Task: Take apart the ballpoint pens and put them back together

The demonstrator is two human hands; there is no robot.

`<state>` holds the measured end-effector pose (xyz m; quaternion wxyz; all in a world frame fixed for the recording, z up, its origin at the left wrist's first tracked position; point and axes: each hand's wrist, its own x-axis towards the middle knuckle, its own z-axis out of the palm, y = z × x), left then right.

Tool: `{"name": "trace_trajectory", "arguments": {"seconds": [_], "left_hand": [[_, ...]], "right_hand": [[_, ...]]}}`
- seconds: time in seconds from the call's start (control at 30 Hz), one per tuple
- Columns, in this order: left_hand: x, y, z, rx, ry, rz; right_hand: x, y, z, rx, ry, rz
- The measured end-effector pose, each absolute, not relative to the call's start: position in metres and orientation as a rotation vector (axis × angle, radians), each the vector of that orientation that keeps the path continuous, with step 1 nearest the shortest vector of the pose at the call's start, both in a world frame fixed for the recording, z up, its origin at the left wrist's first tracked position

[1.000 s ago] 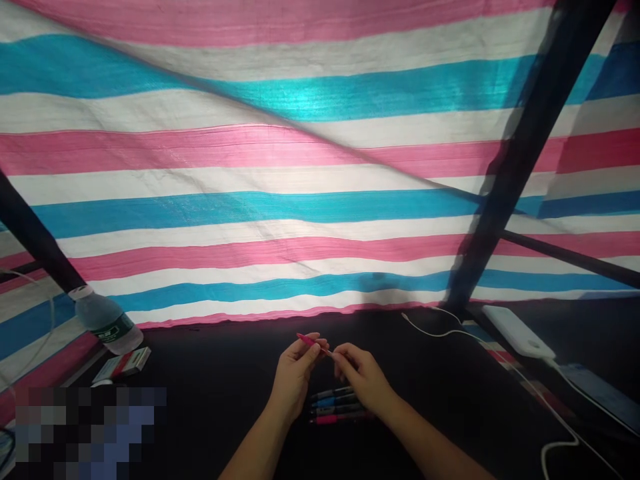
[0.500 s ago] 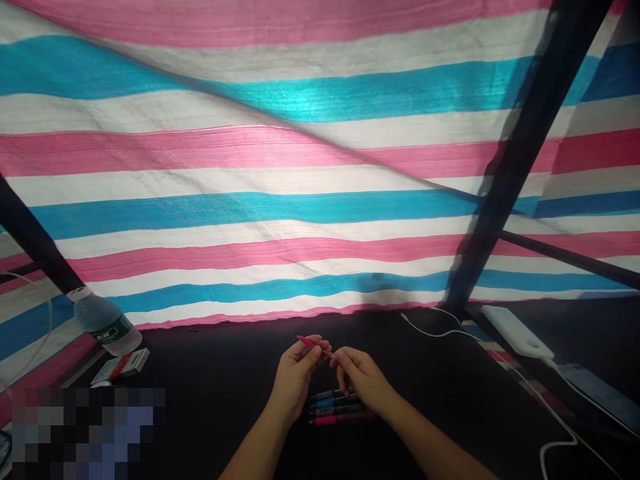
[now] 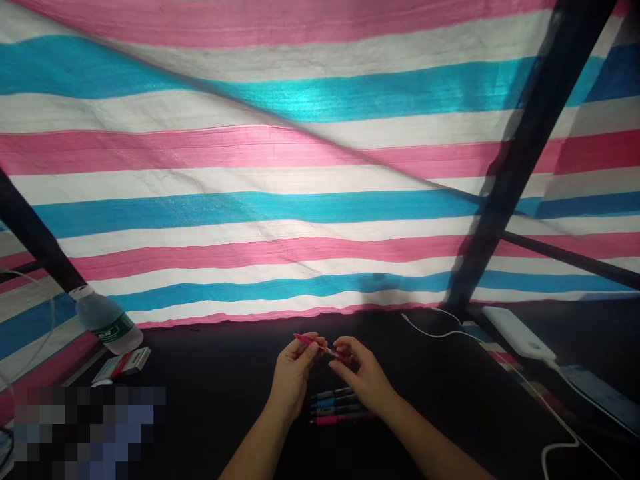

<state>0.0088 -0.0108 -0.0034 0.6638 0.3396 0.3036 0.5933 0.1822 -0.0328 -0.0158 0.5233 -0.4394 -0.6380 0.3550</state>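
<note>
At lower centre, a row of pens (image 3: 333,403) lies on a black tabletop (image 3: 215,393). Just beyond, a person's left hand (image 3: 293,373) pinches a pink pen (image 3: 303,339), one end jutting up-left past the fingertips. The other end points into the curled right hand (image 3: 369,379); whether that presses shut, one cannot tell. A striped sheet (image 3: 240,153) hangs behind.

"Where could a hand pass on the left?"

"Across the dark worktop (image 3: 215,377) beside the left hand (image 3: 294,370), until the bottle (image 3: 107,321) and small box (image 3: 123,364)."

"On the right?"

"There's room beside the right hand (image 3: 369,375), up to the white cable (image 3: 560,443) and power bank (image 3: 517,332)."

"Straight ahead?"

"A short strip, then the striped sheet (image 3: 275,207) blocks it. Pens (image 3: 327,403) obstruct the gap between the forearms."
</note>
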Motion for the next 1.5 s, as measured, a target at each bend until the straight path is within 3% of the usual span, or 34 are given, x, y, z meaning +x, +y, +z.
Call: {"name": "trace_trajectory", "arguments": {"seconds": [0.07, 0.27, 0.47, 0.77, 1.0, 1.3, 1.5], "left_hand": [[0.0086, -0.0104, -0.0029, 0.762, 0.692, 1.342], [0.0082, -0.0106, -0.0028, 0.775, 0.689, 1.308], [0.008, -0.0113, -0.0019, 0.798, 0.711, 1.326], [0.0091, -0.0133, -0.0044, 0.868, 0.682, 1.26], [0.009, -0.0126, -0.0014, 0.862, 0.748, 1.31], [0.0101, -0.0143, -0.0023, 0.869, 0.7, 1.271], [0.0083, -0.014, 0.0013, 0.943, 0.775, 1.287]], "right_hand": [[0.1829, -0.0334, -0.0146, -1.072, -1.583, 0.8], [0.182, -0.0334, -0.013, -0.943, -1.552, 1.19], [0.1811, -0.0331, -0.0116, -1.01, -1.579, 0.991], [0.1825, -0.0275, -0.0159, -0.907, -1.347, 1.515], [0.1781, -0.0353, -0.0101, -0.918, -1.502, 1.235], [0.1781, -0.0334, -0.0097, -0.906, -1.407, 1.437], [0.1817, -0.0283, -0.013, -0.692, -1.013, 1.456]]}}
